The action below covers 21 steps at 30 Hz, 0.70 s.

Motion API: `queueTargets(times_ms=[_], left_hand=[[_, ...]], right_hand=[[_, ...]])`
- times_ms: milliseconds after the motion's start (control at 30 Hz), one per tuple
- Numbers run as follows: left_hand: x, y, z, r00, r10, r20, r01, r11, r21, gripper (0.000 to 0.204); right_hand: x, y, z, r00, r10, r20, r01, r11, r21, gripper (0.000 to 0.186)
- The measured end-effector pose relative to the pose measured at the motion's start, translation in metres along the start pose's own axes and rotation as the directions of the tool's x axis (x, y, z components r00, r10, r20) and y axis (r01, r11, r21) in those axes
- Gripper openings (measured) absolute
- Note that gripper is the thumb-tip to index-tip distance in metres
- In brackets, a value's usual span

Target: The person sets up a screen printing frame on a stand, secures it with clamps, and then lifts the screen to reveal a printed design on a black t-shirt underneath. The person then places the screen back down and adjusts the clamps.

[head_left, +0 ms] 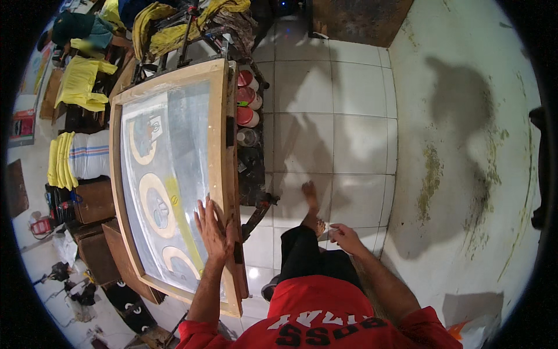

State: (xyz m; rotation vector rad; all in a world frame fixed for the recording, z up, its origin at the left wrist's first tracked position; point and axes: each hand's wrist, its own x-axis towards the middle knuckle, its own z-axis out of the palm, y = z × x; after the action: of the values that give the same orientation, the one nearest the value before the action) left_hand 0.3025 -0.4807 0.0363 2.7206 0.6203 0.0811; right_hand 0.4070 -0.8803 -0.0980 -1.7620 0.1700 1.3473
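Observation:
A large wooden-framed printing screen (218, 145) stands on my left, its pale mesh carrying several rounded stencil shapes and a yellowish tape strip. Against the near right part of this frame rests my left hand (213, 232), fingers spread flat over the wood and the mesh edge. My right hand (347, 239) hangs over the tiled floor to the right of my legs, touching no surface. Its fingers are curled together, and whether anything small is inside them is hidden.
Red-lidded tubs (247, 98) line the rack beside the screen's far right side. Folded yellow-and-white garments (87, 156) lie beyond its left edge. A person (84, 32) is at the far left. A stained white wall (459, 151) bounds the tiled floor (363, 139) on the right.

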Motion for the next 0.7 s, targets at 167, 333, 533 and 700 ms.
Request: queueTargets(times_ms=[167, 333, 533, 700], left_hand=[[0.014, 0.011, 0.003, 0.993, -0.007, -0.120, 0.015, 0.998, 0.068, 0.063], [0.044, 0.078, 0.056, 0.958, -0.102, -0.267, 0.100, 0.995, -0.021, 0.025], [0.084, 0.053, 0.323, 0.858, -0.453, 0.240, 0.513, 0.752, -0.414, 0.008], [0.097, -0.151, 0.483, 0.474, -0.841, 0.262, 0.677, 0.158, -0.719, 0.036]], right_hand=[[0.045, -0.023, -0.050, 1.000, -0.014, -0.006, 0.012, 0.976, -0.218, 0.044], [0.075, -0.033, -0.149, 0.932, 0.044, -0.359, -0.106, 0.982, -0.154, 0.038], [0.116, -0.006, -0.191, 0.943, 0.077, -0.324, -0.197, 0.913, -0.356, 0.035], [0.152, -0.008, -0.196, 0.947, -0.155, -0.281, -0.087, 0.719, -0.690, 0.041]])
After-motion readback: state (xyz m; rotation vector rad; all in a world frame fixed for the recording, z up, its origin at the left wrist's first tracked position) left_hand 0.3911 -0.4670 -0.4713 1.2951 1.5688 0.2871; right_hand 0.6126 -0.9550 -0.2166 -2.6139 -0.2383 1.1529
